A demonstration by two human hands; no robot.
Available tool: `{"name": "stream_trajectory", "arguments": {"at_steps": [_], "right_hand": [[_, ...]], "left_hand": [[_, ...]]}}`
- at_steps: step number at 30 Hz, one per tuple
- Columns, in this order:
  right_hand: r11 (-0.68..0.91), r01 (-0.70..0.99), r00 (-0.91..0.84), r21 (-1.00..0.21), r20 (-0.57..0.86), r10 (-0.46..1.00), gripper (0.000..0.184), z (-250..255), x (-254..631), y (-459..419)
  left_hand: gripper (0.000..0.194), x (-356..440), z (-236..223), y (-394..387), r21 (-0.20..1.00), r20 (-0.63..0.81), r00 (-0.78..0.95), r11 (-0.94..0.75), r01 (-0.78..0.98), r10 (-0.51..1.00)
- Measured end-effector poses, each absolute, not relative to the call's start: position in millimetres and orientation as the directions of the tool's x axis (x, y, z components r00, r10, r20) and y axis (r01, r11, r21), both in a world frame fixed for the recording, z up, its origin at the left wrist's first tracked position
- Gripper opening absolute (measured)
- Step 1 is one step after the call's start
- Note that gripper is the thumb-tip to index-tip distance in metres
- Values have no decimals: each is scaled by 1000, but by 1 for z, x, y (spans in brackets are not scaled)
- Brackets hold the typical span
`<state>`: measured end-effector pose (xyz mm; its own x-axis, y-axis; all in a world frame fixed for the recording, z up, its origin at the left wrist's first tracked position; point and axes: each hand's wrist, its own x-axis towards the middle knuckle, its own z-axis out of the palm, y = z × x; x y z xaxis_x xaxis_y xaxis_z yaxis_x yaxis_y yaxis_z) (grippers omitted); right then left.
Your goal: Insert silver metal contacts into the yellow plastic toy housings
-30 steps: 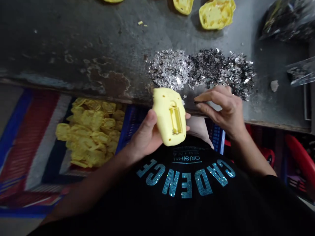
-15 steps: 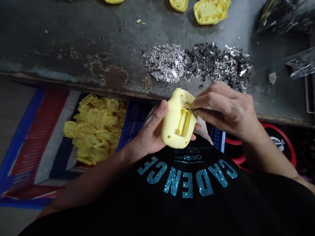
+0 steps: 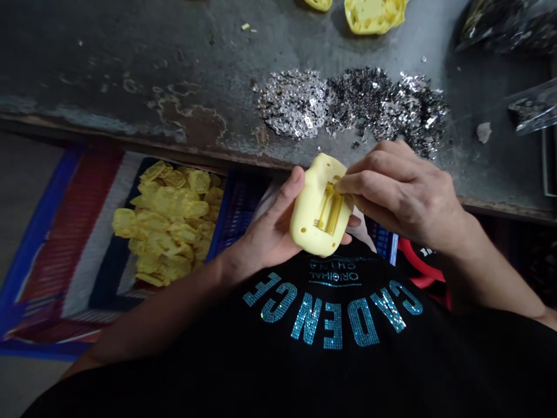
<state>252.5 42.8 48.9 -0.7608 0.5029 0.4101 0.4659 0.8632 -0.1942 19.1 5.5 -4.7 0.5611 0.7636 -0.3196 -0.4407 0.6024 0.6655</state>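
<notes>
My left hand (image 3: 265, 229) cradles a pale yellow moulded plastic shell (image 3: 314, 212) from below, thumb along its side. The shell's recessed slot (image 3: 331, 209) faces up. My right hand (image 3: 402, 188) is pinched at that slot, fingertips touching it. A thin item seems held between those fingers, though they mostly hide it. Just beyond the hands lie a heap of silver sequins (image 3: 296, 104) and a darker heap of metallic sequins (image 3: 383, 107), both on the worn grey worktable (image 3: 108, 52).
Below the table edge, a blue crate (image 3: 235, 215) holds several yellow shells, resting on a striped rug (image 3: 91, 232). More yellow shells (image 3: 374, 14) lie at the table's far side. A plastic bag of dark sequins (image 3: 505, 26) sits far right. Something red (image 3: 418, 261) lies under the table edge.
My right hand has moved closer over the shell's slot, and its fingers now hide the thin item. The shell has turned slightly, and the view has shifted a little.
</notes>
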Motion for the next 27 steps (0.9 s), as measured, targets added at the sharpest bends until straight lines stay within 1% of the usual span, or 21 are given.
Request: {"name": "stream_trajectory", "arguments": {"at_steps": [3,5,7,9,12,16,18,20,22,24,26,27], "right_hand": [[866,473,-767,-162,409,495,29,48,253,42],[853,492,-752,-173,408,517,27,47,253,40],[834,508,-726,-215,414,549,23,44,253,37],[798,530,-681,-289,416,603,18,40,253,34],[761,539,-610,-360,456,648,13,30,254,30],[780,535,-570,-324,542,617,23,14,252,23],[780,545,-541,-307,582,607,26,8,250,18],[779,546,-505,-309,621,600,26,5,248,14],[763,529,-465,-372,625,627,24,6,247,13],[725,478,-402,-496,610,683,22,9,248,16],[645,405,-346,-647,545,764,22,13,252,23],[597,373,-346,-711,490,800,26,14,254,27]], "left_hand": [[73,20,-8,5,690,-339,541,595,-413,770],[77,21,-11,5,698,-326,540,582,-416,776],[78,21,-14,5,691,-318,524,572,-442,790],[74,21,-16,5,677,-315,513,568,-468,798],[69,18,-17,7,647,-285,556,585,-489,780],[71,16,-18,11,635,-226,608,589,-501,761],[75,16,-18,11,646,-232,595,579,-498,770],[76,17,-16,11,649,-242,582,576,-498,776],[73,17,-14,9,638,-234,595,583,-503,769],[68,17,-12,6,635,-219,611,586,-503,761],[65,17,-12,2,663,-232,579,562,-494,782],[66,17,-12,0,690,-238,546,536,-487,803]]}}
